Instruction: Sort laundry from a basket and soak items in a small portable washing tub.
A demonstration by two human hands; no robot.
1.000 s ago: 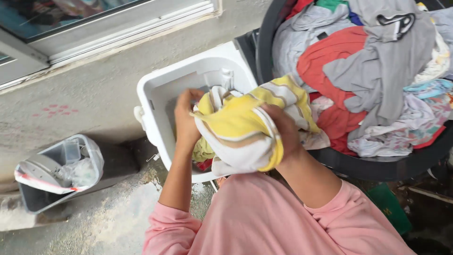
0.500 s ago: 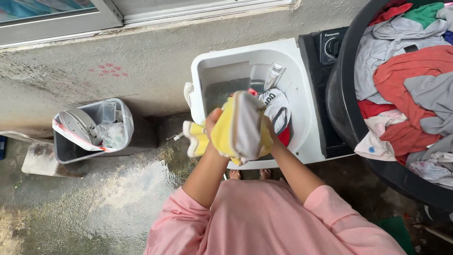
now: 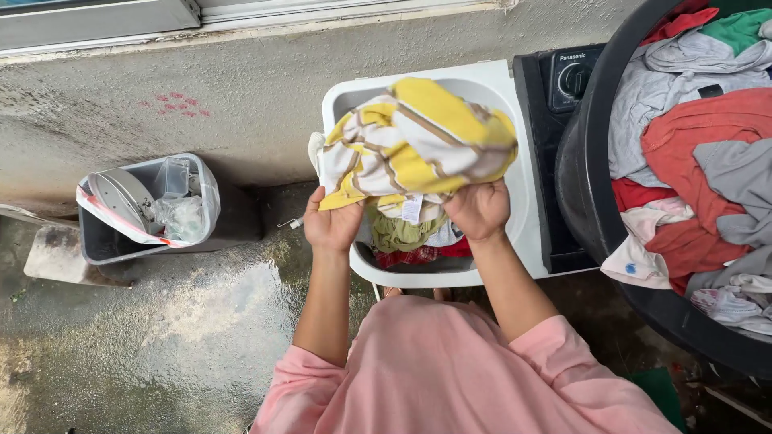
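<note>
A: What is different from a moment ago?

B: Half a second ago the yellow striped shirt was a tight bundle between the two hands, low, at the near rim of the white washing tub. Now it is lifted and opened wider, and it hangs over the tub opening, covering most of it. The camera also moved a little, so the grey waste bin sits more to the left.

A: And what does this mean for the work?

B: I think the person is unrolling the garment above the tub; it is not yet dropped inside.

A: How do the hands hold it?

B: The left hand pinches the lower left edge of the cloth, fingers closed on it. The right hand grips the lower right edge in the same way. Both are at the near side of the tub.

A: How does the shirt look?

B: Yellow with white and brown stripes, crumpled, a small white label hanging under it. Below it, inside the tub, I see an olive garment and a red checked cloth. At the right edge, the black basket is full of mixed clothes.
</note>
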